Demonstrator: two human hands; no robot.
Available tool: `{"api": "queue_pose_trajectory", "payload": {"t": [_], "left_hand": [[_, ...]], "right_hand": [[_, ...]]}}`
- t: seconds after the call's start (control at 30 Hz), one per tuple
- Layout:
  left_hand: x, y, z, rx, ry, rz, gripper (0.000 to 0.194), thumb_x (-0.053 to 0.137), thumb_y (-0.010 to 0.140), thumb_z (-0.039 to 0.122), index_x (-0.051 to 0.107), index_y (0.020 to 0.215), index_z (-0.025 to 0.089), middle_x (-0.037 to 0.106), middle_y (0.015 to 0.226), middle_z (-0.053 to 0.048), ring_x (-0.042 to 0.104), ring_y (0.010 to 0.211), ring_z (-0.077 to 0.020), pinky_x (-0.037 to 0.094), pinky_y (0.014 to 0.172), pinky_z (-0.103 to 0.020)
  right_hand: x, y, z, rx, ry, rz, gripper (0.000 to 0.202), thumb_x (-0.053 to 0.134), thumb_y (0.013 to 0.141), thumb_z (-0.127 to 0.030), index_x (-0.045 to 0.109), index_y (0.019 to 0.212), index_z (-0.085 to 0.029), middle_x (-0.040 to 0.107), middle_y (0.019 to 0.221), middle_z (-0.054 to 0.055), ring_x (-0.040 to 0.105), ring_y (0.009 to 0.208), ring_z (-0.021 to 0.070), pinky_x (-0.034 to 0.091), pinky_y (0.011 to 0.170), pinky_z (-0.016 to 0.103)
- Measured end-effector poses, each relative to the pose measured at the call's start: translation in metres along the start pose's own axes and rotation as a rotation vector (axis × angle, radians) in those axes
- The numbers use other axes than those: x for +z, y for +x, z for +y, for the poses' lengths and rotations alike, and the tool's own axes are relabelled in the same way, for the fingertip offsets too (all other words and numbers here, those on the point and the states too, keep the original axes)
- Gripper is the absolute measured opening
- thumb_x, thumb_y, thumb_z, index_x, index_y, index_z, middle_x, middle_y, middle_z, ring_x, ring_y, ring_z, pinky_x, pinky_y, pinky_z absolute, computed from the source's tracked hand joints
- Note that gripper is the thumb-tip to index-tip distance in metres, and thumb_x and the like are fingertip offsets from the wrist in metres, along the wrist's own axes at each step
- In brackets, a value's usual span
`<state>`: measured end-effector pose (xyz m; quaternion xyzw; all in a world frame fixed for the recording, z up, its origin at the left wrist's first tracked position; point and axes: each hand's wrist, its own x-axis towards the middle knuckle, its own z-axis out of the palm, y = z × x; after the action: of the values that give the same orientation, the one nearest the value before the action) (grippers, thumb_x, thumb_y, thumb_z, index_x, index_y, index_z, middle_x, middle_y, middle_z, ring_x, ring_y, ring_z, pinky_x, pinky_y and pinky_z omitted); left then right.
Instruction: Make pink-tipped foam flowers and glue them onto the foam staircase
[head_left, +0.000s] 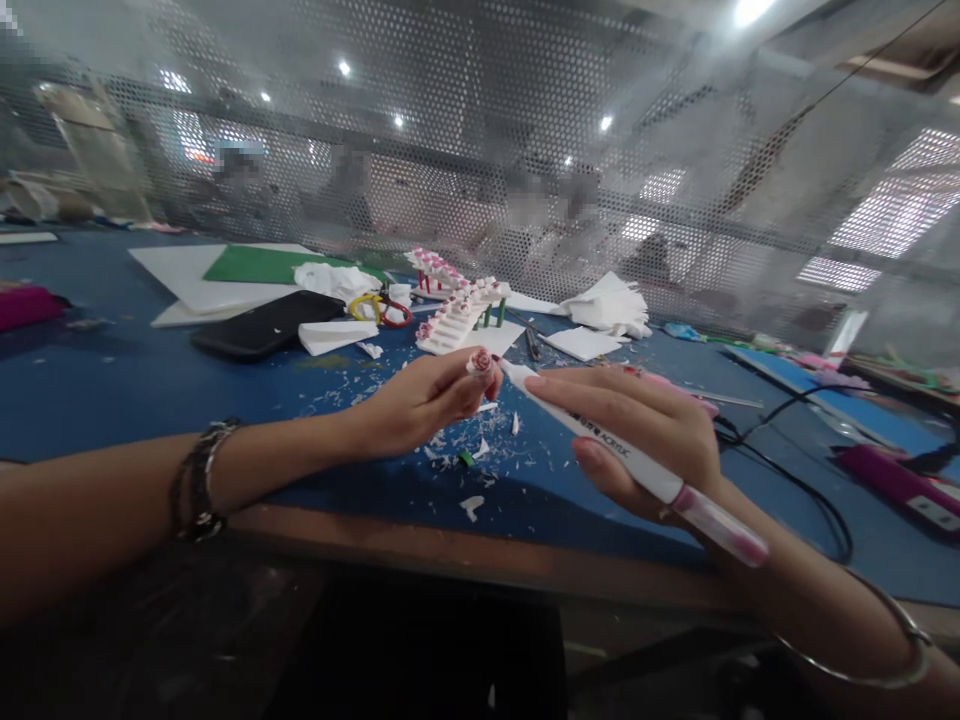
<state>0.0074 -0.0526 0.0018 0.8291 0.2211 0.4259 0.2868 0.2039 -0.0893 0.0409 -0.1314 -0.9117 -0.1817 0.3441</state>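
My left hand (427, 400) pinches a small white-and-pink rose (481, 361) between thumb and fingers, just above the table. In my right hand (652, 430) is a white acrylic marker (592, 430), gripped like a pen, with its pink cap end sticking out behind the hand. The marker's dark tip is right beside the rose; whether it touches cannot be made out. Behind my hands stands a small white stepped stand (457, 315) with rows of pink-and-white flower pieces and green legs. A similar piece with red legs (431, 268) sits farther back.
White scraps (472, 505) litter the blue table (300, 390). A black phone (266, 325), scissors with yellow and red handles (381, 308), crumpled tissue (611, 305) and a green sheet (262, 265) lie farther back. Right are black cables (810, 490) and a purple power strip (896, 485). A perforated metal screen (420, 120) rises behind.
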Motion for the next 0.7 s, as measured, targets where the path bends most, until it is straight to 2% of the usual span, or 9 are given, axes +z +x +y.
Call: {"api": "queue_pose_trajectory", "payload": {"t": [0.13,0.3,0.43,0.57,0.7], "left_hand": [[-0.0008,-0.0001,-0.0019,0.004,-0.025,-0.003,0.019,0.031,0.087,0.022,0.043,0.072,0.017,0.035,0.055,0.007,0.032,0.042,-0.0034,0.031,0.043,-0.014],[-0.0012,0.0006,-0.0016,0.012,-0.046,0.008,0.020,0.032,0.087,0.021,0.041,0.069,0.017,0.034,0.054,0.007,0.032,0.043,-0.0039,0.030,0.042,-0.014],[-0.0020,0.0014,0.0001,0.031,0.011,-0.007,0.019,0.032,0.086,0.021,0.042,0.071,0.016,0.037,0.054,0.006,0.034,0.043,-0.0043,0.031,0.043,-0.015],[-0.0024,0.0012,0.0007,0.063,0.068,-0.036,0.023,0.031,0.086,0.019,0.040,0.065,0.016,0.037,0.054,0.006,0.035,0.044,-0.0041,0.031,0.043,-0.015],[-0.0015,0.0006,-0.0008,0.043,0.042,-0.012,0.023,0.031,0.086,0.020,0.040,0.066,0.017,0.037,0.055,0.006,0.034,0.044,-0.0039,0.031,0.041,-0.014]], "right_hand": [[0.0008,0.0001,-0.0005,0.034,-0.013,0.010,0.025,0.041,0.081,-0.018,0.054,0.102,-0.012,0.064,0.094,0.011,0.060,0.088,0.0137,0.050,0.076,0.025],[0.0004,0.0005,-0.0005,0.010,-0.002,-0.014,0.025,0.040,0.082,-0.018,0.054,0.102,-0.015,0.065,0.092,0.010,0.061,0.085,0.0133,0.050,0.075,0.024],[0.0003,-0.0011,0.0004,0.039,0.005,-0.002,0.025,0.040,0.083,-0.019,0.053,0.104,-0.016,0.063,0.098,0.010,0.058,0.092,0.0135,0.049,0.078,0.025],[0.0007,-0.0028,0.0017,0.016,0.043,-0.024,0.024,0.039,0.084,-0.021,0.055,0.102,-0.015,0.063,0.094,0.009,0.059,0.088,0.0117,0.049,0.077,0.023],[0.0019,-0.0028,0.0029,0.039,0.069,0.002,0.027,0.040,0.084,-0.022,0.055,0.103,-0.011,0.060,0.100,0.013,0.056,0.095,0.0136,0.047,0.081,0.025]]}}
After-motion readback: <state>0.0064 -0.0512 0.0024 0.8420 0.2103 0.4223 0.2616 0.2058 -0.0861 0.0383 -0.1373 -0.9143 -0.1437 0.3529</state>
